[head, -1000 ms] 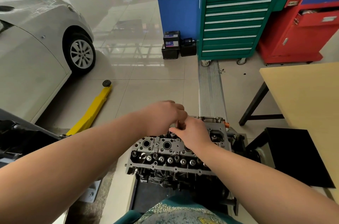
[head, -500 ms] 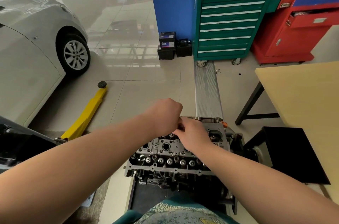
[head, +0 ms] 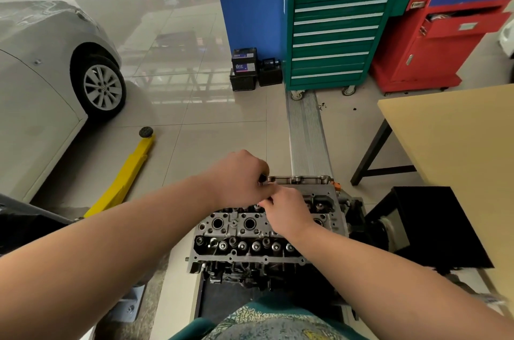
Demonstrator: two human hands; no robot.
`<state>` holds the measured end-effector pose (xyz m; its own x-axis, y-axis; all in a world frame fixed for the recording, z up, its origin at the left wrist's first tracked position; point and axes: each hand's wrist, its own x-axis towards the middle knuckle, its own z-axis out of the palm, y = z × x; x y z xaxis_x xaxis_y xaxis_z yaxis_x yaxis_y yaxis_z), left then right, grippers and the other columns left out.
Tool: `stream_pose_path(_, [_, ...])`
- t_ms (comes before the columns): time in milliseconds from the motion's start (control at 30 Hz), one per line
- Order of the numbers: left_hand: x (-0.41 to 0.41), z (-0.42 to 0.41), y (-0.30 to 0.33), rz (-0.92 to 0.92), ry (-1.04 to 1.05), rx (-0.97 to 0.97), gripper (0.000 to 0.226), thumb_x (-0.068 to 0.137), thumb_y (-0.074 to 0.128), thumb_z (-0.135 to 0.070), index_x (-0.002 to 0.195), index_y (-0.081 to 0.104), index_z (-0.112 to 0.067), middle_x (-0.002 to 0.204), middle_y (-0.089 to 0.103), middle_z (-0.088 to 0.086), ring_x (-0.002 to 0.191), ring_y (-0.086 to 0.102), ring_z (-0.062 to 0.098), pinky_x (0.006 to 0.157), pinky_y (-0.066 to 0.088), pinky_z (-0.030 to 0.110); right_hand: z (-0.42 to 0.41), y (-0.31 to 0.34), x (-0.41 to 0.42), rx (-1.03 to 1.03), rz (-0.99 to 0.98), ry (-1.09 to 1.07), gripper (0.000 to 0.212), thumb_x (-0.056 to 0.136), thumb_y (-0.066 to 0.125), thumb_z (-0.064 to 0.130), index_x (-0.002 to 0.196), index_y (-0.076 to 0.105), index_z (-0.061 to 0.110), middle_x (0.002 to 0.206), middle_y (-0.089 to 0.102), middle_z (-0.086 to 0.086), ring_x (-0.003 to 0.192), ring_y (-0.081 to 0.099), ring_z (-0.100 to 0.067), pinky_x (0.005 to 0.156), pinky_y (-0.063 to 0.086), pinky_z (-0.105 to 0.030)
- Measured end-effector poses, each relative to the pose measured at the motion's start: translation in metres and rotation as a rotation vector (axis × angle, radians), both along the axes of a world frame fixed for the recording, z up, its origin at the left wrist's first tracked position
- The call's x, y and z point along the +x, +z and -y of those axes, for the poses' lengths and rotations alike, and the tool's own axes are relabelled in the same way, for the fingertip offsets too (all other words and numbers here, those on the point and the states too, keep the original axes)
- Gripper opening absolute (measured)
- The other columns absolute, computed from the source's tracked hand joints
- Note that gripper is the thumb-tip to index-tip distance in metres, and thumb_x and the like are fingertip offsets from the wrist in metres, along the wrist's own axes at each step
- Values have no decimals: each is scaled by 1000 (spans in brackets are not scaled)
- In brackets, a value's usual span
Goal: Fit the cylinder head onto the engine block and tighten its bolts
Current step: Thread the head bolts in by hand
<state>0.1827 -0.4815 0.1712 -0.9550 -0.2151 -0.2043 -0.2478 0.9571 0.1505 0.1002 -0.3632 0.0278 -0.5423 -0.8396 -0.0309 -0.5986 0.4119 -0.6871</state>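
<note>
**Hands Met Over the Far Edge of the Cylinder Head**

Both hands had shifted slightly up the frame since a second earlier, staying knuckle to knuckle. From the head view, the left hand (head: 240,179) was clenched round a small dark tool or bolt top, probably to turn it; the right hand (head: 286,209) curled beside it, seemingly steadying, its hold unclear. Below centre, the cylinder head (head: 258,231) sat grey and grimy on the engine block (head: 250,275), bores and valve springs exposed.

The cylinder head (head: 267,231) at lower centre is bare cast metal, dull grey and grimy. The floor tiles (head: 172,33) in the upper left are glossy and mirror-like. The table top (head: 456,145) at right looks matt, pale wood. The green tool cabinet (head: 336,31) is painted metal.
</note>
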Motion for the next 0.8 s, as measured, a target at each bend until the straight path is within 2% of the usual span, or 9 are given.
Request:
stream_pose_path(100, [-12,-6,-10,29,65,-116,42,102,53,-43,87,68,-7,70,59,6,65,60,27,61,55,36,2,-3,4,-11,-5,-52,25,97,67,29,82,47,29,65,42,20,70,50,-15,67,38,-32])
stream_pose_path(200, [-14,-5,-13,19,-44,-182,35,107,46,-36,82,53,-12,67,45,2,62,50,28,63,46,37,3,-3,6,-15,-9,-74,29,98,64,31,77,44,28,63,42,19,70,51,-18,67,38,-33])
stream_pose_path(267, [-10,-3,-14,23,-130,-220,32,108,44,-33,85,52,-13,73,54,6,68,57,33,67,49,39,2,-3,7,-22,1,-87,35,97,64,28,72,40,32,61,42,18,67,50,-17,66,35,-32])
stream_pose_path(367, [-2,1,-11,14,-144,-194,35,108,44,-36,93,62,-9,81,62,8,77,64,34,70,51,38,2,1,11,1,8,-93,35,97,63,28,71,41,35,62,47,16,67,50,-15,66,35,-31])
stream_pose_path(467, [1,16,1,-117,-110,6,35,106,53,-41,115,71,-13,94,74,5,85,69,24,77,56,34,8,14,12,-42,-12,-118,33,98,67,30,79,42,40,64,49,18,64,51,-6,60,36,-24])
stream_pose_path(533, [7,31,12,-241,-69,173,40,105,57,-47,129,68,-19,96,76,-3,79,67,5,74,52,19,16,29,6,-86,-23,-138,24,96,69,32,84,50,39,67,53,21,64,52,4,58,32,-11])
stream_pose_path(600, [20,46,14,-279,19,354,44,102,56,-57,135,64,-29,97,73,-14,75,65,-5,69,45,8,26,44,-1,-118,50,-151,14,93,73,32,90,61,38,74,61,21,71,57,7,63,38,-12])
stream_pose_path(700, [49,62,0,-320,184,583,41,98,58,-59,132,65,-38,103,72,-18,90,67,-3,76,54,16,36,52,2,-117,194,-140,17,89,77,27,88,66,39,84,71,18,84,67,0,78,53,-25])
stream_pose_path(800, [66,67,-11,-388,302,919,37,98,58,-54,131,68,-39,110,73,-13,102,69,8,79,64,33,44,47,18,-80,253,-89,14,90,77,25,98,70,34,95,74,14,93,70,-4,89,56,-31])
